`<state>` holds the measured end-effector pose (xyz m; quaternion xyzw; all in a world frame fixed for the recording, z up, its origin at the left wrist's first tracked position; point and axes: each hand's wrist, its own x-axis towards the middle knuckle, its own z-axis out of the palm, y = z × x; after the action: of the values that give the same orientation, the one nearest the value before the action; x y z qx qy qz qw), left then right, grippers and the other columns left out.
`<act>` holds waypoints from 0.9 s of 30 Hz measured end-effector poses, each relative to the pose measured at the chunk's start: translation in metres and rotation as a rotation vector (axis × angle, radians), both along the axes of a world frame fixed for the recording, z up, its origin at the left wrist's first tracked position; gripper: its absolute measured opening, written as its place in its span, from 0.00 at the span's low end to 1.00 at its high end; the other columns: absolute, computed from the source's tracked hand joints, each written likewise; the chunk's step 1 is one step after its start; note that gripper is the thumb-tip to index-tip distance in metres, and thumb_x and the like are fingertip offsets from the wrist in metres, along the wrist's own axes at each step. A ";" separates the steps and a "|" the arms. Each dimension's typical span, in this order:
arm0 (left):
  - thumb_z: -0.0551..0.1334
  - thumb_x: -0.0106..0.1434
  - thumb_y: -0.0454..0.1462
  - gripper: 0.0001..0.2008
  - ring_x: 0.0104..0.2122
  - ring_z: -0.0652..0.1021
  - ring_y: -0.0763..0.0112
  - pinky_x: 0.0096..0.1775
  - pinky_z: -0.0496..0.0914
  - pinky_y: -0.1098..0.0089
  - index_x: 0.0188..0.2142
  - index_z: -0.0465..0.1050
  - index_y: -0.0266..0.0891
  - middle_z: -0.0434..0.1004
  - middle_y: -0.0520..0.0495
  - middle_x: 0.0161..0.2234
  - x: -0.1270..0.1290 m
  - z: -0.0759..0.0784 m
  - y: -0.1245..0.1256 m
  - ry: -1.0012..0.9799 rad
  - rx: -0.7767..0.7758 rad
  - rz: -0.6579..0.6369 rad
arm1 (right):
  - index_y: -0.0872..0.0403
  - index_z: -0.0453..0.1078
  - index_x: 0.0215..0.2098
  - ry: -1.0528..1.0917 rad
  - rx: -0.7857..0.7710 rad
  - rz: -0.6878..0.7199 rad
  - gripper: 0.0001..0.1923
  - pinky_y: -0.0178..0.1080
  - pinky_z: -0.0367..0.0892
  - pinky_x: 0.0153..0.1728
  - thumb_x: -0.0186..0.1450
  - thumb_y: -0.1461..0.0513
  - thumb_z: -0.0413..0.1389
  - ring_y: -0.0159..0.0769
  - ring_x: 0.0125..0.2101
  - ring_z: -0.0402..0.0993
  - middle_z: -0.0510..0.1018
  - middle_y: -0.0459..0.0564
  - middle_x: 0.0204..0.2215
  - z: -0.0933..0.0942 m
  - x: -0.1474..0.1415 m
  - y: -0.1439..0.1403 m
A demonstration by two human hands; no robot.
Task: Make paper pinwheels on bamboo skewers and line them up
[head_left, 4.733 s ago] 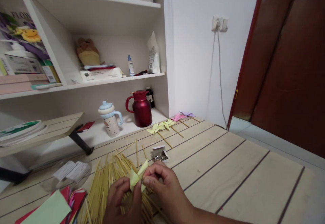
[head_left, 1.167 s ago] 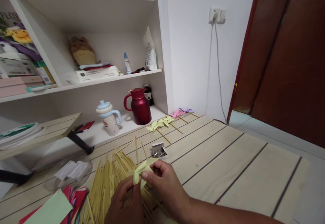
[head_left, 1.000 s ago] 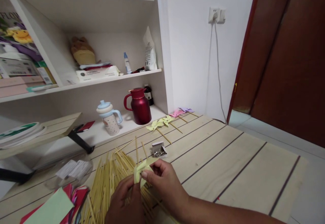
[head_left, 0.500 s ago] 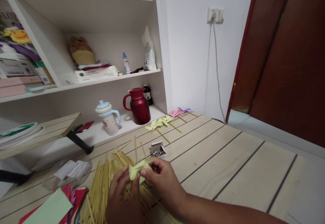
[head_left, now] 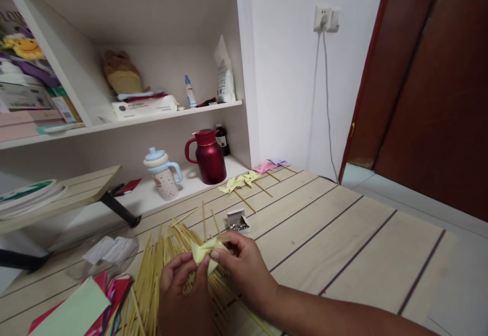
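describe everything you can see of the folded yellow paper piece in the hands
The folded yellow paper piece is pale yellow-green thin paper with pointed flaps bent in toward its middle, like pinwheel blades. It is held in the air just above the pile of bamboo sticks. The left hand pinches its lower left side, and the right hand pinches its right side near the centre. Fingers hide its lower part.

A white shelving unit (head_left: 125, 122) is standing against a white wall (head_left: 285, 82) carrying a power socket (head_left: 325, 19), while a dark red-brown door (head_left: 430, 87) is meeting pale wooden floorboards (head_left: 343, 234) under soft, even light
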<state>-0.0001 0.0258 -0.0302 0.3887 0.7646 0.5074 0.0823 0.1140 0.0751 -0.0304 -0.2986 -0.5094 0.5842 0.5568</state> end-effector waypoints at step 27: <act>0.61 0.41 0.54 0.20 0.34 0.76 0.57 0.42 0.68 0.60 0.25 0.75 0.42 0.78 0.45 0.33 0.020 0.029 0.000 -0.209 -0.035 -0.007 | 0.56 0.76 0.26 0.141 -0.059 0.062 0.05 0.35 0.63 0.31 0.51 0.63 0.65 0.32 0.26 0.68 0.75 0.43 0.21 -0.001 0.000 0.007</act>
<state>0.0202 0.0254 -0.0013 0.3348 0.7593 0.5314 0.1702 0.1140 0.0817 -0.0314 -0.2572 -0.4606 0.6355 0.5638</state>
